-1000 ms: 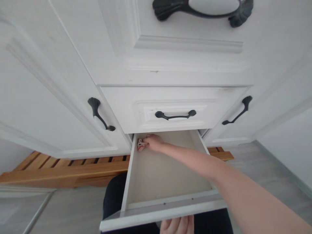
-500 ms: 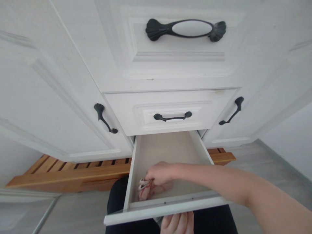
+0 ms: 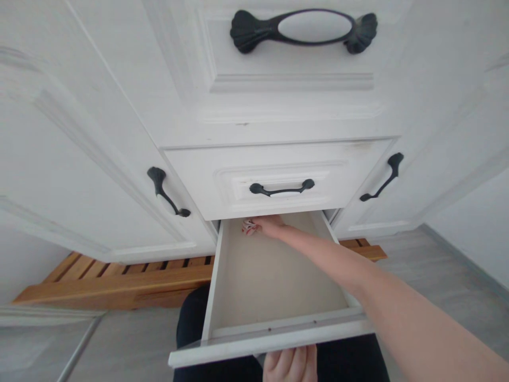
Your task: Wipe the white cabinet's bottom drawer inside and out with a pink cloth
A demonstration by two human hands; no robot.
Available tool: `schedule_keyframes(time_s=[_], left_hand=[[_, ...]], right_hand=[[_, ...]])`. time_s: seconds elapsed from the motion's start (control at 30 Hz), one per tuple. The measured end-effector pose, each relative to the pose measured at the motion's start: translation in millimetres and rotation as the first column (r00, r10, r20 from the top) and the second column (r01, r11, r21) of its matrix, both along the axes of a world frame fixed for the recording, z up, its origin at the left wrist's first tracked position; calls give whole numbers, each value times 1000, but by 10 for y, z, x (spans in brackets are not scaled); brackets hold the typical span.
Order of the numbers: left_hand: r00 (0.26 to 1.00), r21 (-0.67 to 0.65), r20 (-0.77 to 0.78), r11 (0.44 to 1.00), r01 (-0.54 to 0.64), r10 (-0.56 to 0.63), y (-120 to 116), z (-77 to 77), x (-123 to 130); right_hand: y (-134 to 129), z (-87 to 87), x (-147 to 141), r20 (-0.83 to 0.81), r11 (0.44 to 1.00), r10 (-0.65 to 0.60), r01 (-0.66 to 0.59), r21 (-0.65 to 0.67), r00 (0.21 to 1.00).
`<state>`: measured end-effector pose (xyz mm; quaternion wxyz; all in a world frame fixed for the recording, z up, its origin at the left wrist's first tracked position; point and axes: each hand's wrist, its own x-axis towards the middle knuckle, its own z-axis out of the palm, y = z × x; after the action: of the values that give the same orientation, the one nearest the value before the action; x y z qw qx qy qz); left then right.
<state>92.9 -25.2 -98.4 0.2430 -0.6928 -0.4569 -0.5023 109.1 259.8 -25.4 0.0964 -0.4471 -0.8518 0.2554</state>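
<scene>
A pulled-out white drawer [image 3: 278, 286] sits low in the cabinet, its pale bottom bare apart from my hand and what it holds. Inside, at the back left corner, my right hand [image 3: 271, 225] is closed on a crumpled white cloth with red marks [image 3: 249, 227], pressed against the drawer bottom. The right forearm crosses over the drawer's right wall. My left hand [image 3: 290, 365] is at the middle of the drawer front, fingers curled below its top edge. A bit of dark grey beside those fingers looks like the drawer handle, which is mostly hidden.
Above is a closed drawer with a black handle [image 3: 282, 189], and higher a larger front with a bigger handle [image 3: 304, 31]. Cabinet doors with black handles flank it [image 3: 167, 193]. Wooden slats [image 3: 167, 273] run beneath the cabinet. My knees are under the drawer.
My right hand has moved the cloth from the drawer's front left to its back left corner. My left hand stays at the drawer front. The view has shifted slightly.
</scene>
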Motion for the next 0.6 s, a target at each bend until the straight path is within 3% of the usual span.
schedule_keyframes(time_s=[0.1, 0.2, 0.37, 0.5, 0.53, 0.6], left_hand=[[1000, -13, -2, 1000, -15, 15, -30, -45, -8], [998, -36, -55, 999, 3, -5, -61, -95, -33], [998, -15, -49, 999, 39, -40, -34, -24, -63], [1000, 32, -27, 999, 9, -8, 22, 69, -56], [999, 41, -35, 999, 6, -5, 27, 74, -54], [999, 26, -49, 1000, 9, -8, 23, 62, -51]], right_hand=[[-272, -64, -13, 150, 975, 223, -219, -44, 963], [-707, -70, 86, 224, 899, 437, -416, -136, 871], [-1281, -42, 322, 259, 804, 592, -543, -242, 763], [-1198, 24, 400, 265, 759, 646, -569, -315, 715], [-1106, 52, 416, 271, 769, 635, -563, -301, 723], [-864, 118, 455, 289, 842, 539, -502, -198, 791]])
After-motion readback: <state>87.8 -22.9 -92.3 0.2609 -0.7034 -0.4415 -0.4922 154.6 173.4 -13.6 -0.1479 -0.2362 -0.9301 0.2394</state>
